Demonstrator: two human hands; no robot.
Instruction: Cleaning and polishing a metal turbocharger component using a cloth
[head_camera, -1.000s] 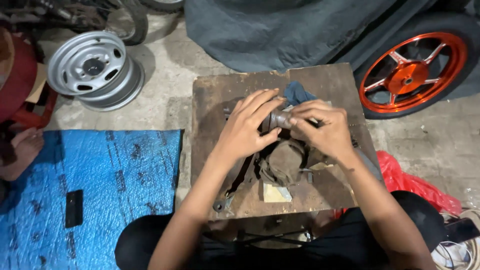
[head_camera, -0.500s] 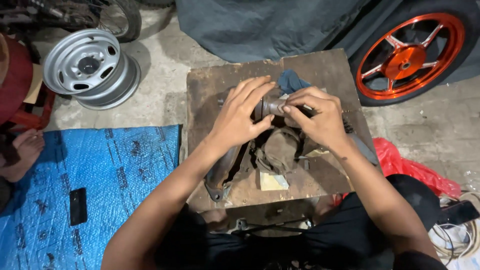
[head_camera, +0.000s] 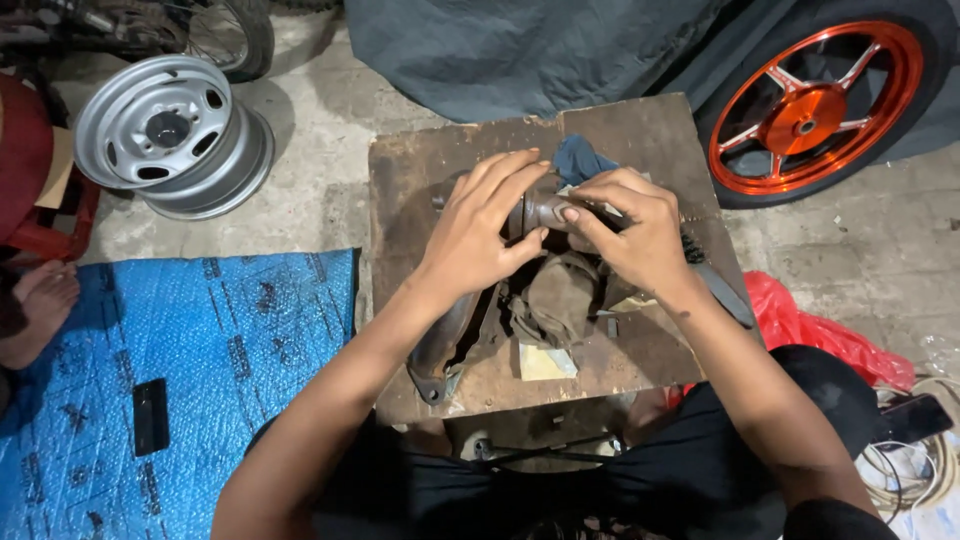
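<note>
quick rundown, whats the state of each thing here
left hand: gripping the metal part
right hand: pinching the same part
metal part: held above the wooden board
silver wheel rim: lying flat on the floor
orange wheel: upright
blue mat: spread flat

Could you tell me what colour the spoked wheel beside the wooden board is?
Bright orange wheel, black tyre; head view.

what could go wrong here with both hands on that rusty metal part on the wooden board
1. The left hand and right hand are bare on the rusty brown metal part; rough edges might scrape the fingers.
2. The grimy wooden board is crowded: a dirty brown rag and a curved rusty bracket at its near edge could get knocked off.
</note>
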